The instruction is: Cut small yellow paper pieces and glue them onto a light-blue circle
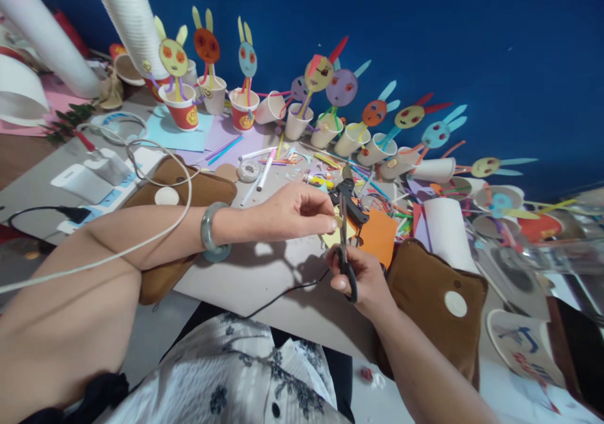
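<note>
My left hand (295,212) pinches a small yellow paper piece (338,223) between thumb and fingers, above the grey table (264,273). My right hand (361,279) grips the black handles of a pair of scissors (344,235), held upright with the blades at the paper piece. A green bangle (210,229) sits on my left wrist. Sheets of orange paper (377,235) and yellow paper lie just behind the scissors.
A curved row of paper cups with bunny-face cutouts (321,78) lines the back edge. A tall stack of white cups (132,21) stands at far left. Brown cushions (438,298) lie left and right. Straws, pens, a tape roll (248,170), scraps, chargers and cables litter the table.
</note>
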{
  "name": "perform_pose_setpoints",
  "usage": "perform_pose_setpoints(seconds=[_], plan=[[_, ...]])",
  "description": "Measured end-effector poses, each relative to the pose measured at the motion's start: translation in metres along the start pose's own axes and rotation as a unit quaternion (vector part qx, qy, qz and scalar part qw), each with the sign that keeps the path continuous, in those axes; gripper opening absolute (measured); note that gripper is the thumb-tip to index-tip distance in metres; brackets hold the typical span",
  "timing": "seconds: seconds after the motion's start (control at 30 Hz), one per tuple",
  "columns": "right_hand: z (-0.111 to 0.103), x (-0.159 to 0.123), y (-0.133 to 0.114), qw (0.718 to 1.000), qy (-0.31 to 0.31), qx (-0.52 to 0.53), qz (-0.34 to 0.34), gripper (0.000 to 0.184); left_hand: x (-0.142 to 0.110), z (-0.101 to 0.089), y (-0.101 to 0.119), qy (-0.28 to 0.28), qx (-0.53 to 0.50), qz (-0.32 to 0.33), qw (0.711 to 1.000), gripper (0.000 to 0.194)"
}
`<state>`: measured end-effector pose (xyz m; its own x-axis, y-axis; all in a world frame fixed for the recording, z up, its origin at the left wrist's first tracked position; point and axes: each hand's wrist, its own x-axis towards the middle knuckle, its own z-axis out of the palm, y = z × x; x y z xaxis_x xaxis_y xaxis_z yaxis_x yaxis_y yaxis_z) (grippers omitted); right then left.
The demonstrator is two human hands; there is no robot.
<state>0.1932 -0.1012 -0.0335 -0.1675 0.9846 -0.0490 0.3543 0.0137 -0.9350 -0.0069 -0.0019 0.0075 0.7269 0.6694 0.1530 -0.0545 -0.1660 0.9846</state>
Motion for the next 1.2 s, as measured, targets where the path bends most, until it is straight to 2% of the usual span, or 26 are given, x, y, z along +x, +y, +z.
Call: perform_pose_setpoints(seconds=[1.2], plan=[[-0.0002, -0.0004, 0.0002, 1.000, -0.006, 0.016, 0.013, 0.066, 0.0004, -0.0021, 0.0009, 0.014, -0.004, 0.004, 1.000, 0.016]])
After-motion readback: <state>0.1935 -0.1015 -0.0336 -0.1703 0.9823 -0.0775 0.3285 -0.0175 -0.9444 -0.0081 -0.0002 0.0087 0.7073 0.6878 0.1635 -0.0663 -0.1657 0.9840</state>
